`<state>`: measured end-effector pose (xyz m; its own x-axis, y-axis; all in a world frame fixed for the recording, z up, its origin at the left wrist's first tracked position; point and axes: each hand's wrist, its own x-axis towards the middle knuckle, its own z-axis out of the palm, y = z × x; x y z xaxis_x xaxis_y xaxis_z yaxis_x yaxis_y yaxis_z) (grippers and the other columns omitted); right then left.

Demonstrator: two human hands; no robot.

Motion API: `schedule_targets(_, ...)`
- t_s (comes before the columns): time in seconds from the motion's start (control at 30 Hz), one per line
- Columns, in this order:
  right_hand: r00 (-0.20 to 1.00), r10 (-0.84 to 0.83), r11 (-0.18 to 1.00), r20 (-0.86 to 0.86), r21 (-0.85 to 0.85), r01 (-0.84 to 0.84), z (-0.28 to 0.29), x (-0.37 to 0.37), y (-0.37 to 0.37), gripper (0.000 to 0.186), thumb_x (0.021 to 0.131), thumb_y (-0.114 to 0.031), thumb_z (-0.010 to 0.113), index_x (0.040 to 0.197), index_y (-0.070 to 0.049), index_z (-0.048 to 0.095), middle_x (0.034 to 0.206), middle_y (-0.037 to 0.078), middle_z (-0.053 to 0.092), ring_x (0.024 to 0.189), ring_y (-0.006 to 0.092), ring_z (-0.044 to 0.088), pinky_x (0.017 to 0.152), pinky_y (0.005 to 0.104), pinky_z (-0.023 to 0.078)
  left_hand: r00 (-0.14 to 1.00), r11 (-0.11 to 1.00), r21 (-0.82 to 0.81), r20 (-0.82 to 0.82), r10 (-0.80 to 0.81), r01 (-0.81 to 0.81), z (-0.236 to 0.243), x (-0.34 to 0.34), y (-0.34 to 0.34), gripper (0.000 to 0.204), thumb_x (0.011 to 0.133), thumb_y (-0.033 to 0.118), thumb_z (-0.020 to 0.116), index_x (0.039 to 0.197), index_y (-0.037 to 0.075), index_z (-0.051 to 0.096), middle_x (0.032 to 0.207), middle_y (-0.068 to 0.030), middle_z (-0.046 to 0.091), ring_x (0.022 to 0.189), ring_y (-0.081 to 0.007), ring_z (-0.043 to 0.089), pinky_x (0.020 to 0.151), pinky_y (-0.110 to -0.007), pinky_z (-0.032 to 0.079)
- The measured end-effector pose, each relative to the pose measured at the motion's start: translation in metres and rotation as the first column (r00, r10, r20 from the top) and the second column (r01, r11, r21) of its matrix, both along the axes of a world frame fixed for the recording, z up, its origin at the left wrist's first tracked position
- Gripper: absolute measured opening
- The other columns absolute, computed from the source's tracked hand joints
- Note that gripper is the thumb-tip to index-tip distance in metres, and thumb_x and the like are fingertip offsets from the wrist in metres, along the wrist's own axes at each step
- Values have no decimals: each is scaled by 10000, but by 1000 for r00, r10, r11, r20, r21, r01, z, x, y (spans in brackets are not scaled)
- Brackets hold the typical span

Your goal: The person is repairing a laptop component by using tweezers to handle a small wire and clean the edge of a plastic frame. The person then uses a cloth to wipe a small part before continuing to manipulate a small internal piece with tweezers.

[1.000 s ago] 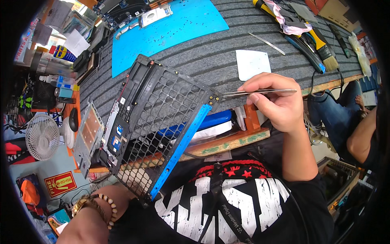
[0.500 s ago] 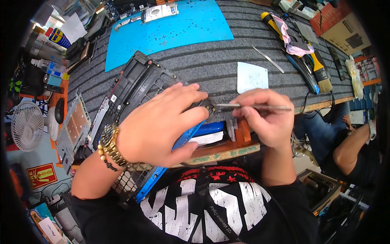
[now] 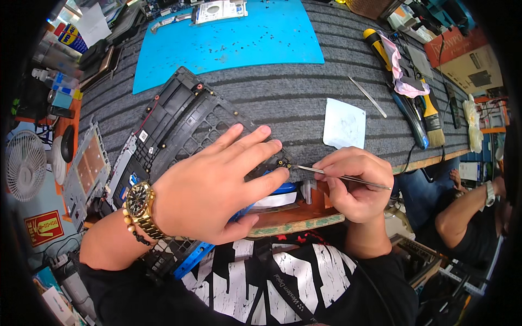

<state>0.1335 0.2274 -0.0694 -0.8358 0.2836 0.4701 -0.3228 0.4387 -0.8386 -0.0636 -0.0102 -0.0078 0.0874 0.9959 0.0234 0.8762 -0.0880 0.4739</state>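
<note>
A black plastic laptop chassis part (image 3: 179,117) with a grille of cutouts and small brass screw posts lies tilted across the table's front edge. My left hand (image 3: 217,182) rests flat on it, fingers spread, covering much of its middle. Between the thumb and fingers of my right hand (image 3: 353,187) is a slim pointed metal tool, like tweezers (image 3: 307,169). Its tip is at the chassis corner, close to two brass posts (image 3: 284,163); whether it touches them I cannot tell. A blue edge strip (image 3: 193,259) shows below my left wrist.
A blue mat (image 3: 228,43) with many scattered screws and a drive (image 3: 220,11) lies at the back. A whitish square sheet (image 3: 345,123), a thin metal strip (image 3: 367,96) and a brush (image 3: 433,120) are to the right. A metal plate (image 3: 81,168) leans left. Another person's arm (image 3: 462,217) is at far right.
The view has shifted, so most things appear lower. The metal tool, nearly level before, now slopes down toward my right hand, its tip still by the brass posts. My left hand stays on the chassis.
</note>
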Motion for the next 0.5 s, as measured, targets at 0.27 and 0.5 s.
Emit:
schedule_targets(0.27,1000,11,1000,-29,15,-11,0,-3,-1,205,778,137,740,954,37,773,950,192,829,764,237,811,688,318,636,999,1000,-22,-28,16,-17,1,0,1,749,838,312,872,1534,117,676,1645,-246,556,1614,-490,471,1322,-639,392)
schedule_targets(0.5,998,61,998,-3,29,-61,0,-5,3,135,827,103,712,944,44,744,947,247,818,777,249,813,716,343,670,999,999,-33,-27,30,-30,1,0,0,755,837,314,873,1536,109,676,1648,-241,558,1619,-481,470,1336,-622,380)
